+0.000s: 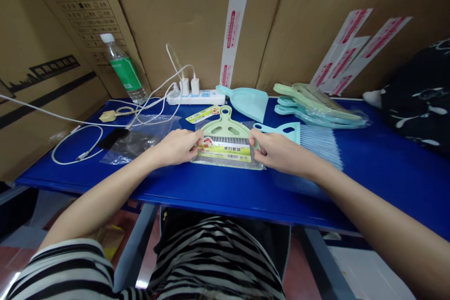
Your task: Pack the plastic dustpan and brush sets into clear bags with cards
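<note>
A green dustpan and brush set (225, 127) lies in a clear plastic bag in front of me, with a yellow-green printed label (225, 150) across it. At its left edge, my left hand (179, 146) pinches the bag between thumb and fingers. My right hand (272, 150) grips the opposite edge the same way. Just beyond my right hand lies a light blue brush (318, 143) with pale bristles, partly covered by that hand and forearm. Behind the set rest a light blue dustpan (248, 102) and a loose label card (203, 114).
Several bagged green and blue dustpan sets (316, 105) are piled at the back right. On the left are a clear plastic bag (154, 126), a black phone (114, 138), white cables, a water bottle (124, 70) and a power strip (197, 98). Cardboard (183, 18) walls the blue table (211, 192).
</note>
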The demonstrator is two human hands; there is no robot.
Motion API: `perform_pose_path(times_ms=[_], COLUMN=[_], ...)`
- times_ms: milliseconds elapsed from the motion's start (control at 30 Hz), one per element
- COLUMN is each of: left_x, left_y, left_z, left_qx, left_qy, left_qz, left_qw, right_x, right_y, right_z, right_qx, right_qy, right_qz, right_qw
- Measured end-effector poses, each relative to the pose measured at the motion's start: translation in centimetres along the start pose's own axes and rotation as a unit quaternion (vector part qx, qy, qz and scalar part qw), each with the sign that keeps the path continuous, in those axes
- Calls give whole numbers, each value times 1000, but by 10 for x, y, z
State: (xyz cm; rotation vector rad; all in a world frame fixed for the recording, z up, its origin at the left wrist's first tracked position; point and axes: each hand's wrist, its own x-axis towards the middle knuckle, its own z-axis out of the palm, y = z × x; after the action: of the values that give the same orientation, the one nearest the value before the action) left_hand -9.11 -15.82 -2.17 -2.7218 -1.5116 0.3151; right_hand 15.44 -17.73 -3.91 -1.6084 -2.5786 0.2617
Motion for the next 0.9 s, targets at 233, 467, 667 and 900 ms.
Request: perform_pose_path(times_ms=[233,467,667,900], left_x=[-2,-3,-4,-6], left_y=[-1,-2,-5,-7], left_z=[-1,-1,-2,2], left_qx=[13,15,24,-12], left_qy=[15,25,27,110], left_qz=[13,27,29,143], left_qw=[1000,999,999,984], right_x=[-3,-3,-4,-1], right_y=[-3,3,4,4], right_z=[-3,-1,-5,-2], right_qx=[-42,-52,-38,-16], right_qy=[-2,26,49,93], right_qz=[-7,-33,-52,-169], right_qw=[999,998,997,981])
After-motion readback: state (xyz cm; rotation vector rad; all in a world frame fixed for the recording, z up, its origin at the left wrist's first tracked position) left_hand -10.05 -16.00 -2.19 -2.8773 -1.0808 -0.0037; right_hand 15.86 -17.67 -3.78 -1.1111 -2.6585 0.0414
